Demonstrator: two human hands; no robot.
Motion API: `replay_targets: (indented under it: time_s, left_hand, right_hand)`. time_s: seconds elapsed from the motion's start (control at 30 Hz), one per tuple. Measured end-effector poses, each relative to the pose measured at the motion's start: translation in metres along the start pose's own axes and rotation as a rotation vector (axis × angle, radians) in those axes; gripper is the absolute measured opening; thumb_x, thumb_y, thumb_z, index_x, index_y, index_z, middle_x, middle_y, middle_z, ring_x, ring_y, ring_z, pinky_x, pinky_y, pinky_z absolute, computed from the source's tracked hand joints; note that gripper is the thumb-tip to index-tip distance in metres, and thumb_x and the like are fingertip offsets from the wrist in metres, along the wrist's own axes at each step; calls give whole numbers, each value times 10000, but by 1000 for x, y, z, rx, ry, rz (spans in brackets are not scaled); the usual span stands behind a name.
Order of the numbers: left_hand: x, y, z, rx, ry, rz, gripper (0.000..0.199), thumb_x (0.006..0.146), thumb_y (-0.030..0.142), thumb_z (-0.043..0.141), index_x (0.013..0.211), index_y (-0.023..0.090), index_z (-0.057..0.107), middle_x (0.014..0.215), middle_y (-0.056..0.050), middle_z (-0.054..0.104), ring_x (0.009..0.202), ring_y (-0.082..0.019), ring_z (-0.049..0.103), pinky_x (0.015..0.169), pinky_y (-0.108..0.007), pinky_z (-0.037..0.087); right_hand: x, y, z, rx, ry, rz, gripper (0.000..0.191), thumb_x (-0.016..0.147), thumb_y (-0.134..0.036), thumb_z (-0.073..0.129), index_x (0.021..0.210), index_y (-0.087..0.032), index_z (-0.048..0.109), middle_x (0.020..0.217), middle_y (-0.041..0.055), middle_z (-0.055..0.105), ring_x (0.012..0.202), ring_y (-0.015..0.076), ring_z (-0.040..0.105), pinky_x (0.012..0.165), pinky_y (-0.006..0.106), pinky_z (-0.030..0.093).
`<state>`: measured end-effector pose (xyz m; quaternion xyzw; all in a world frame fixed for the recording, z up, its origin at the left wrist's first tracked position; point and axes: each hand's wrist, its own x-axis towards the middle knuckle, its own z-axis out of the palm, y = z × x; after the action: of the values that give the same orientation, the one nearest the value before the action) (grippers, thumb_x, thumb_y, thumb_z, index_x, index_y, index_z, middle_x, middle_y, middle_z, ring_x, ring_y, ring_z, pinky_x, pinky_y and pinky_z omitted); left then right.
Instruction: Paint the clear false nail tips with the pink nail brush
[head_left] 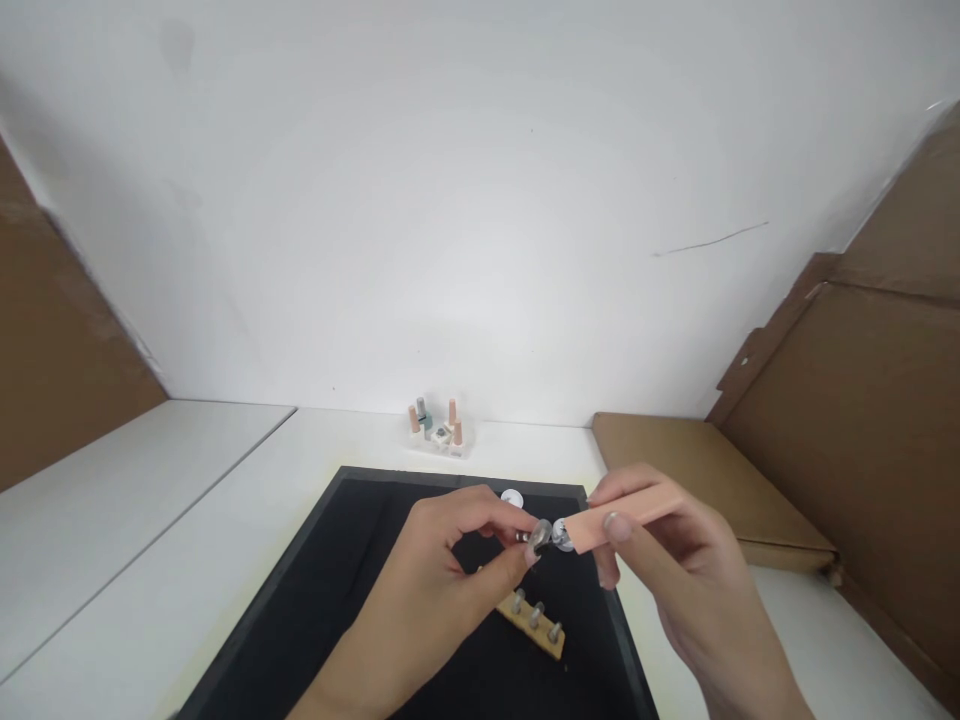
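Note:
My left hand (469, 560) pinches a small round clear piece (540, 535) with something dark at its lower edge, between thumb and forefinger. My right hand (679, 560) is closed round a peach-coloured stick-like tool (626, 515) with a shiny silver end. That end points left and sits right beside the clear piece; whether they touch I cannot tell. Below the hands, a tan strip (536, 622) with several short metallic pegs lies on the black mat (360, 570), its far end hidden by my left hand. A small white round thing (511, 497) shows behind my left fingers.
A clear tray (442, 450) with several small peach- and grey-capped bottles stands at the back, against the white wall (480, 220). On the right lies a flat cardboard box (697, 480). Cardboard panels (60, 330) flank the white table (150, 480).

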<state>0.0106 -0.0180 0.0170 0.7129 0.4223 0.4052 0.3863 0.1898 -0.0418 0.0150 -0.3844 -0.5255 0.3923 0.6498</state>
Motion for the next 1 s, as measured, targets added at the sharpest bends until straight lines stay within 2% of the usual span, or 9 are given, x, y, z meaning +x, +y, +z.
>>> replay_targets:
  time_s: [0.17,0.37,0.53,0.63,0.9,1.0]
  left_hand:
    - [0,1,-1,16,-2,10,131,812,179,677,849,194,801,742,-27,741,683,-172,653,585,-244,463]
    - [-4,2,0,23,19,46,136,796,165,670,819,198,800,717,-18,735,653,-159,645,586,-236,468]
    - [-3,1,1,24,37,67,153,793,134,651,806,198,790,717,-15,733,658,-157,653,563,-225,462]
    - [-4,0,1,24,42,95,153,792,127,654,806,201,787,707,-10,733,647,-151,653,561,-222,465]
    - [-5,-2,1,21,65,139,164,786,110,660,804,210,789,698,-5,737,631,-146,662,500,-199,439]
    - [-5,-3,1,25,66,149,167,789,103,662,807,211,789,696,-2,736,634,-141,663,525,-200,460]
  right_hand:
    - [0,0,0,-12,-8,-8,287,811,-451,763,629,-237,709,802,-7,665,481,61,538,456,216,498]
    - [4,6,-7,-43,-120,-100,212,864,-378,726,687,-261,735,796,-14,688,476,52,560,452,182,519]
    - [4,7,-7,-34,-91,-87,199,876,-368,717,706,-266,732,804,-20,687,496,50,553,477,174,532]
    - [5,8,-8,-41,-132,-125,184,894,-338,698,727,-272,737,811,-20,690,498,51,565,477,175,534]
    - [7,10,-11,-46,-123,-143,175,900,-316,697,735,-270,734,835,-31,681,507,41,587,487,163,533]
    - [6,10,-12,-49,-126,-152,177,904,-323,693,742,-270,739,835,-35,677,500,31,585,489,153,530]
